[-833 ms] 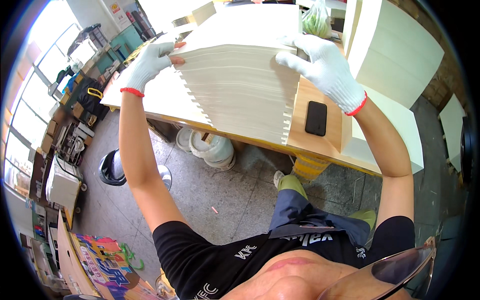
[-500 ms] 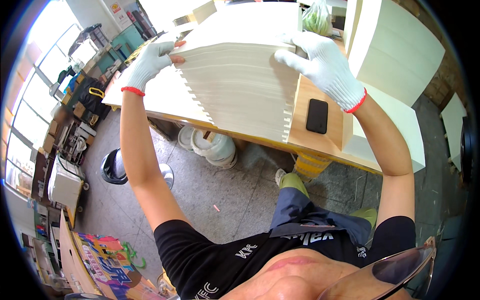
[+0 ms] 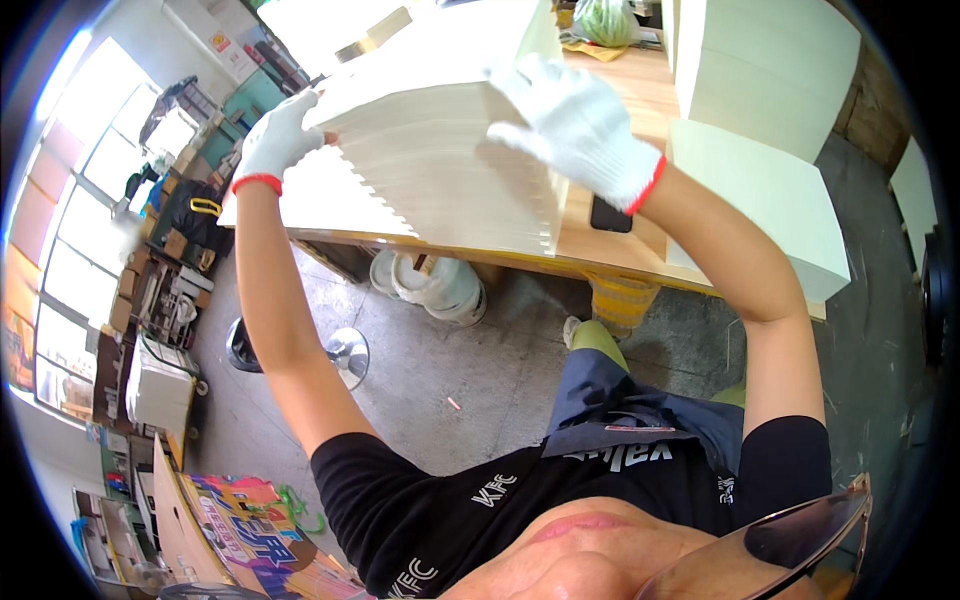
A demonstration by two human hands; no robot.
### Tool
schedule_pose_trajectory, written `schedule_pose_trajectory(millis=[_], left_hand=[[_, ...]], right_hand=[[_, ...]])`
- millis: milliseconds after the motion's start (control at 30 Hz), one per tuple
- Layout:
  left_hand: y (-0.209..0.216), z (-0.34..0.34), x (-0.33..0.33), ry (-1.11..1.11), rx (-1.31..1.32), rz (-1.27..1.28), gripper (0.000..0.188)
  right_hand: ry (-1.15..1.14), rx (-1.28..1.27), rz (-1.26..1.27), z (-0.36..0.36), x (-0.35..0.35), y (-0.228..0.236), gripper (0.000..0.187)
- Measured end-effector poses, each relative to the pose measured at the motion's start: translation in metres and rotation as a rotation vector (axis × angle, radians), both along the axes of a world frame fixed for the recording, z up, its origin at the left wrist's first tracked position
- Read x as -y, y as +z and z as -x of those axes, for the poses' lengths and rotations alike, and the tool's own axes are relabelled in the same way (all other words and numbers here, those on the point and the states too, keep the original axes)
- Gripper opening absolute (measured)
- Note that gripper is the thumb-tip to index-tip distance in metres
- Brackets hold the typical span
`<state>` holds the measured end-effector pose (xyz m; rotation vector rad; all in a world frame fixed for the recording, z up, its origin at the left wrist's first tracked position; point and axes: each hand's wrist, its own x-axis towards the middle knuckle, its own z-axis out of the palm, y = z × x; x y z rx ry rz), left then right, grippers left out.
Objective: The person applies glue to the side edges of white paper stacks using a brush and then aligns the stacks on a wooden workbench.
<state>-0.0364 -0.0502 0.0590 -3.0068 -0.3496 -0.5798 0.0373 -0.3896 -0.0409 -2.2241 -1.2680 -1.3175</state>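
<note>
A tall stack of large white paper sheets (image 3: pixel 445 165) lies on the table, its front face slightly bowed and its left edge stepped. At its left front corner is my left hand (image 3: pixel 280 142), in a white knitted glove with red cuff and bare thumb and fingertip. Thumb and finger sit above and below a layer of sheets there, gripping the edge. My right hand (image 3: pixel 580 118), in a matching glove, is spread at the stack's right front corner, fingers over the top and thumb in front of the face. Whether it touches the paper I cannot tell.
A black phone (image 3: pixel 611 214) lies on the wooden tabletop, partly under my right wrist. More white paper stacks (image 3: pixel 765 205) stand to the right. Behind is a plastic bag with something green (image 3: pixel 605 22). White buckets (image 3: pixel 440 288) and a yellow basket (image 3: pixel 620 300) are below the table.
My right hand has moved left along the stack's front corner, its fingers spreading wider. My left hand stays at the left corner. The whole view has shifted slightly.
</note>
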Motion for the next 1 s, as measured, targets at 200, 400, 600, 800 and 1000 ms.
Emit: schedule_pose_trajectory(millis=[200,400,600,800,1000], left_hand=[[-0.032,-0.011,0.151,-0.685,0.791,-0.156,0.047],[-0.121,-0.058,0.351,-1.242,0.375,-0.021,0.045],[-0.212,-0.121,0.504,-1.392,-0.025,0.168,0.036],[-0.223,-0.153,0.595,-1.273,-0.233,0.116,0.037],[-0.232,-0.175,0.611,-1.316,-0.344,0.345,0.034]], right_hand=[[0.038,-0.08,-0.057,0.022,0.124,-0.075,0.058],[-0.73,-0.199,-0.182,-0.002,0.338,-0.187,0.054],[-1.17,-0.748,-0.452,0.046,0.425,-0.166,0.074],[-0.975,-0.317,-0.012,0.034,0.468,-0.154,0.047],[-0.773,-0.626,-0.164,0.014,0.458,-0.132,0.05]])
